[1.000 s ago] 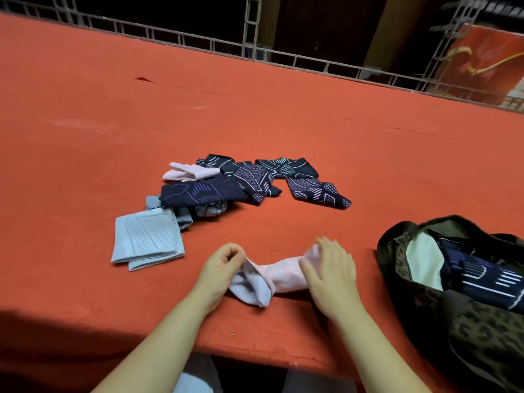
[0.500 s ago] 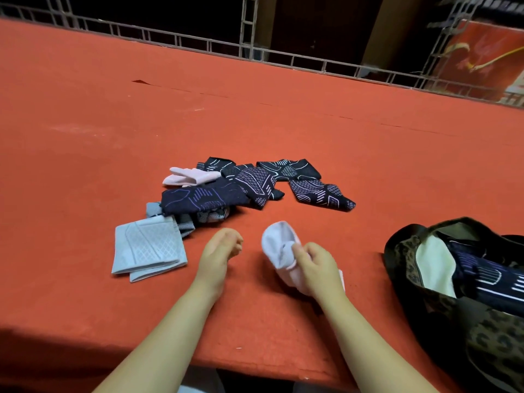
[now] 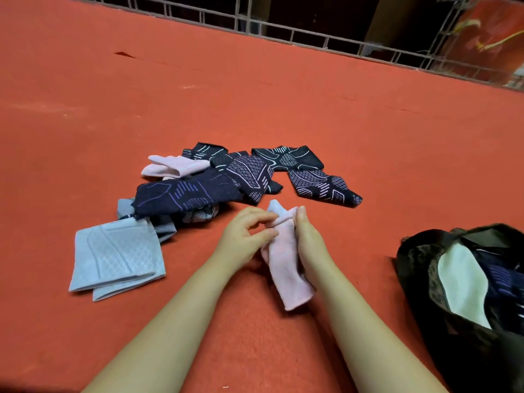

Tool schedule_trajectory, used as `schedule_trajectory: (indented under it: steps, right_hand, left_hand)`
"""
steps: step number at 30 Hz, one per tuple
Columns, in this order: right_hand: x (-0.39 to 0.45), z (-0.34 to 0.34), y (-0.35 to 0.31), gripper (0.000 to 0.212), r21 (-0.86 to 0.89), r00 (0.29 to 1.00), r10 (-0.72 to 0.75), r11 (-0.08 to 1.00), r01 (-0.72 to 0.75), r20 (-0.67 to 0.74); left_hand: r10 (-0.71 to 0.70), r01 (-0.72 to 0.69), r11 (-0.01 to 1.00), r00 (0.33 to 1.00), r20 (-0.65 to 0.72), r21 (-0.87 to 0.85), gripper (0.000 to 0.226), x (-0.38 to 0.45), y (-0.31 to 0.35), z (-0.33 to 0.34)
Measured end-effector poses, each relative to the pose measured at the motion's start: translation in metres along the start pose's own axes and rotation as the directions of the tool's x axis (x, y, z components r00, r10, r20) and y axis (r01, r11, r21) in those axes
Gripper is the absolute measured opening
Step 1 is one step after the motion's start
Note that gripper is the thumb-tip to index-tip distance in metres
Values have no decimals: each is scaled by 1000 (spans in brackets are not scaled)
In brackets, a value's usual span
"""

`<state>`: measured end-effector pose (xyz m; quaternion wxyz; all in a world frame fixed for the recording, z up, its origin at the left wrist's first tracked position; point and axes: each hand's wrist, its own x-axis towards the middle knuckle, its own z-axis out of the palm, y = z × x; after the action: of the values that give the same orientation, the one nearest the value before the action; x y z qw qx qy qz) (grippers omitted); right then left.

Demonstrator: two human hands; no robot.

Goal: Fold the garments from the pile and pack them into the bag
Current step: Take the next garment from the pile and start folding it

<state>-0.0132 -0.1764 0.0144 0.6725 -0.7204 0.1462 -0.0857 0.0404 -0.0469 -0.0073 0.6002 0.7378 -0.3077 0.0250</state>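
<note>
1. A pink sock (image 3: 286, 268) sits between both hands just below the middle of the view, its toe end pointing toward 12 o'clock and its cuff trailing toward 5 o'clock onto the orange bench (image 3: 283, 95).
2. The left hand (image 3: 245, 234) pinches the sock's upper edge with thumb and fingertips, at the 9 o'clock side of the sock.
3. The right hand (image 3: 307, 236) is curled along the sock's 3 o'clock side, holding it, thumb up by the toe end.
4. The pile (image 3: 226, 180) of dark patterned socks lies at 12 o'clock from the hands, close by, with a second pink sock (image 3: 173, 165) on its 10 o'clock edge.
5. A folded light blue sock (image 3: 113, 256) rests flat at 9 o'clock from the hands, touching the pile's grey fringe.
6. The bag (image 3: 419, 259), leopard-patterned and gaping, stands at 3 o'clock, well apart from the hands; dark patterned fabric and a pale lining show inside.
7. A metal railing (image 3: 283, 32) runs along the bench's far edge at 12 o'clock.
</note>
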Motion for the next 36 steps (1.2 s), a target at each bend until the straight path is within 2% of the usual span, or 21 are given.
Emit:
schedule_trajectory:
  steps: [3, 5, 7, 10, 14, 15, 18, 21, 24, 27, 29, 30, 32, 33, 34, 36]
  right_hand:
    - [12, -2, 14, 52, 85, 994, 50, 995, -59, 100]
    - [20, -6, 28, 48, 109, 984, 81, 989, -99, 161]
    - [25, -12, 36, 54, 110, 977, 35, 992, -59, 213]
    - [32, -22, 35, 64, 49, 946, -17, 999, 1, 323]
    - [36, -34, 36, 99, 80, 925, 20, 995, -54, 380]
    - [35, -36, 38, 99, 94, 918, 29, 993, -72, 395]
    - [35, -42, 40, 80, 187, 895, 42, 972, -139, 445]
    - [34, -45, 38, 81, 234, 873, 52, 954, -187, 485]
    - [31, -43, 33, 62, 226, 894, 7, 967, -121, 448]
    - [29, -38, 29, 37, 117, 971, -173, 981, 155, 163]
    - [27, -38, 29, 31, 26, 949, -315, 948, 316, -19]
    - [26, -37, 30, 27, -14, 932, -360, 933, 360, -48]
    - [25, -36, 33, 26, -80, 918, -397, 915, 396, 1]
    - [25, -36, 36, 33, -82, 927, -371, 924, 375, 62]
    - [26, -36, 38, 46, -62, 942, -315, 944, 323, 119]
    - [26, -38, 39, 75, 28, 965, -182, 983, 180, 191]
  left_hand:
    - [-139, 140, 989, 990, 22, -50, 18, 11, -14, 7]
    - [-219, 223, 968, 975, 45, -118, 24, 15, -26, 10]
    - [-250, 256, 954, 967, 60, -154, 22, 17, -31, 10]
    - [-295, 282, 924, 956, -11, -260, 21, 22, -35, 9]
    - [-346, 297, 888, 934, -86, -351, 20, 28, -43, 8]
    - [-372, 306, 867, 923, -102, -394, 18, 29, -43, 6]
    - [-409, 289, 853, 888, -212, -434, 10, 35, -43, 0]
    - [-381, 230, 866, 879, -287, -445, 6, 36, -42, -4]
    - [-386, 174, 854, 844, -373, -490, 22, 36, -44, -10]
    - [-421, 149, 806, 825, -377, -573, 21, 35, -46, -10]
    - [-447, 231, 799, 846, -291, -555, 22, 31, -42, -1]
    - [-472, 301, 770, 862, -185, -563, 28, 27, -39, 4]
    - [-483, 450, 656, 867, 121, -606, 48, 21, -35, 12]
    - [-468, 510, 613, 850, 242, -604, 61, 19, -33, 14]
    - [-447, 545, 606, 836, 318, -579, 70, 18, -32, 15]
    - [-427, 548, 643, 837, 344, -535, 61, 17, -31, 17]
